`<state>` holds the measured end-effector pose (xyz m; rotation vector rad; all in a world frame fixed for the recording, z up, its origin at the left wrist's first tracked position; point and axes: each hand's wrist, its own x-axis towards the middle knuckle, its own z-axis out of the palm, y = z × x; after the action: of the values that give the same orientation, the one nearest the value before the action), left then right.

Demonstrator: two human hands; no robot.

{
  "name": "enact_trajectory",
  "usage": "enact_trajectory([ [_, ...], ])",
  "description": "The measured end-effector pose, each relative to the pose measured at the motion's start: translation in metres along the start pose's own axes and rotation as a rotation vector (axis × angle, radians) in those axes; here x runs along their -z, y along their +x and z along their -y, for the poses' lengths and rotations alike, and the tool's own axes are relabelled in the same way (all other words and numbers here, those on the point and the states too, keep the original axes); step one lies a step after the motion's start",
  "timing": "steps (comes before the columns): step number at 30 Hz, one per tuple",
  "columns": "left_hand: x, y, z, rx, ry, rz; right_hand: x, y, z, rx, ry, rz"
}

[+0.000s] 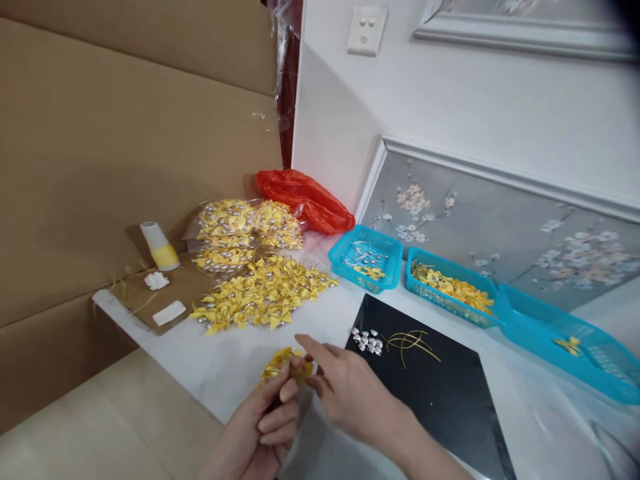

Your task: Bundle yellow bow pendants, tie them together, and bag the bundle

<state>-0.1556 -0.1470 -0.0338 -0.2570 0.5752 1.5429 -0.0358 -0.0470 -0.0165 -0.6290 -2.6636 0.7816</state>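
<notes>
My left hand (273, 417) is closed around a small bunch of yellow ribbon bows (273, 365), with thumb and fingertips pinching it. My right hand (353, 390) meets the bunch from the right, its index finger stretched out and raised. The thumb and another finger of that hand close at the bunch's right edge; their exact hold is partly hidden. Silver beads (368, 342) lie clustered on a black mat (440, 400) to the right. Beside the beads are several thin gold wire strips (411, 343).
Beyond my hands spreads a heap of yellow bows with silver beads (265, 293), with filled clear bags (227, 227) and a red plastic bag (307, 200) behind. Blue baskets (337, 257) line the wall. Cardboard (125, 133) rises on the left, near a yellow-white cone (161, 247).
</notes>
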Motion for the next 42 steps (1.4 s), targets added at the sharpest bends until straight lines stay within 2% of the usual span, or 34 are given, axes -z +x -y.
enact_trajectory([
  [4,-0.004,-0.003,-0.001,-0.011,0.039,0.007,0.008,0.039,-0.029,-0.115,-0.047,-0.168],
  [8,-0.006,-0.003,0.002,-0.017,0.053,-0.016,-0.002,0.079,-0.055,-0.206,-0.135,-0.264],
  [13,-0.004,-0.004,0.004,-0.023,0.106,-0.026,-0.014,0.095,-0.067,-0.225,-0.152,-0.304],
  [17,-0.004,-0.004,0.003,-0.033,0.119,-0.035,-0.007,0.089,-0.068,-0.209,-0.097,-0.338],
  [21,-0.005,-0.002,0.002,-0.036,0.120,-0.029,0.001,0.069,-0.060,-0.164,-0.019,-0.337],
  [29,-0.001,0.006,0.003,-0.031,0.116,-0.046,-0.012,0.019,-0.029,-0.031,0.121,-0.301],
  [37,-0.003,0.007,0.003,0.007,0.048,-0.025,-0.013,0.012,-0.020,0.043,0.187,-0.224],
  [39,-0.004,0.008,0.002,0.011,0.033,-0.031,-0.012,0.013,-0.022,0.008,0.237,-0.259],
  [42,-0.003,0.007,0.000,0.000,0.034,-0.036,-0.010,0.015,-0.034,-0.157,0.302,-0.342],
])
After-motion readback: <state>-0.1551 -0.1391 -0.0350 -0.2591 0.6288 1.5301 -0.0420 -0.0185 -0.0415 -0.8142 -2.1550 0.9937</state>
